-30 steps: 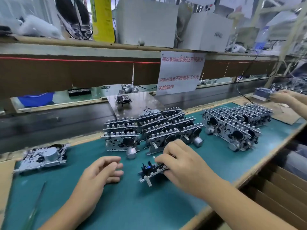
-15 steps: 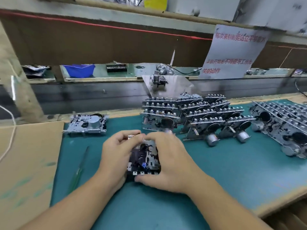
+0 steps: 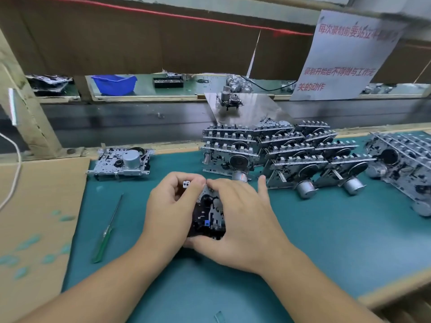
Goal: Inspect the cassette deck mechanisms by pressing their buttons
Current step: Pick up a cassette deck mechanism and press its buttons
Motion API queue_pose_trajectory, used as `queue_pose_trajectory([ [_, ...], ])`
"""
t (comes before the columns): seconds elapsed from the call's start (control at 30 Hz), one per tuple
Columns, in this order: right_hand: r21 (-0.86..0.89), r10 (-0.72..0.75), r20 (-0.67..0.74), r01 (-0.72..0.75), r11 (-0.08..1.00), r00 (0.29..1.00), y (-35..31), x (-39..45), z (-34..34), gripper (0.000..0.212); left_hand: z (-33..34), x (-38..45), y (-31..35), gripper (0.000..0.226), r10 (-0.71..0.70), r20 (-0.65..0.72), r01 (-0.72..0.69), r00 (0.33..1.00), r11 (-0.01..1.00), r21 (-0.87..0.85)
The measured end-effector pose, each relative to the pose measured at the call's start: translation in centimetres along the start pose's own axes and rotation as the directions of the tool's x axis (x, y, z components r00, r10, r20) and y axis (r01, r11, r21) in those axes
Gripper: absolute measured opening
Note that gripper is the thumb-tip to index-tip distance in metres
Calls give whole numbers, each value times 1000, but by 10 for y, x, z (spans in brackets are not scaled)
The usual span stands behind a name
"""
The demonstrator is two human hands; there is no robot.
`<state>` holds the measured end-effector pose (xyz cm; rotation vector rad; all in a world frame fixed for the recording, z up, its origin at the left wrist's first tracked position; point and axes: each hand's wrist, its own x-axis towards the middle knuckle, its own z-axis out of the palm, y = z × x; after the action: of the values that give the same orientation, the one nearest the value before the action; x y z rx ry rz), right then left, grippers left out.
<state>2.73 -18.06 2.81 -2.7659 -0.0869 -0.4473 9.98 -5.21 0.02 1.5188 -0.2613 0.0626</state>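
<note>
At the far left, a sheet of cardboard (image 3: 35, 217) lies over the edge of the green bench mat (image 3: 326, 241), and a green-handled screwdriver (image 3: 106, 231) lies on the mat just beside it. Behind the screwdriver, near the back edge of the mat, a single cassette deck mechanism (image 3: 121, 163) lies flat, motor can upward, apart from the others. In the middle, just above or on the mat, the person holds another cassette mechanism (image 3: 208, 217) between both hands. The left hand (image 3: 170, 208) grips its left side with fingers curled over the top edge, where a small white key cap shows. The right hand (image 3: 240, 220) wraps the right side, thumb below and index fingertip bent onto the top row of buttons, little finger lifted free. To the right, stacked rows of mechanisms (image 3: 275, 152) lean on one another, with a further batch (image 3: 405, 166) at the right edge. The risks, as a judgement: the pressing finger may slip onto a neighbouring key, giving a false check; a hard press with little of the chassis gripped could twist the unit from the hands; and the right hand sits near the front stack's protruding motors, so an outward move could topple the leaning rows.
</note>
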Motion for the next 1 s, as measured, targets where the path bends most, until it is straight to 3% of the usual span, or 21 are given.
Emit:
queue_pose_trajectory([
  [0.17,51,-7,25,6,999,1000,1,4,-1,95,1,1,4,1,-77,17,79,997,993,-90],
  [0.27,119,-94,91,83,989,991,16,5,-3,107,-2,3,6,15,-161,-1,158,987,972,-174],
  [0.37,195,-90,126,65,979,988,31,4,-4,114,-4,6,10,13,-217,-11,209,976,951,-226],
  [0.47,243,-41,90,18,970,995,38,6,0,112,-2,3,12,10,-138,40,143,990,963,-229],
  [0.6,310,-54,108,18,950,993,43,7,1,116,0,-8,10,35,160,188,-182,969,978,103],
  [0.7,327,-57,121,15,945,991,45,7,2,116,0,-8,10,54,139,159,-163,977,976,147],
  [1.0,309,-75,155,24,951,985,42,9,-1,107,1,-9,11,50,114,118,-130,986,983,133],
])
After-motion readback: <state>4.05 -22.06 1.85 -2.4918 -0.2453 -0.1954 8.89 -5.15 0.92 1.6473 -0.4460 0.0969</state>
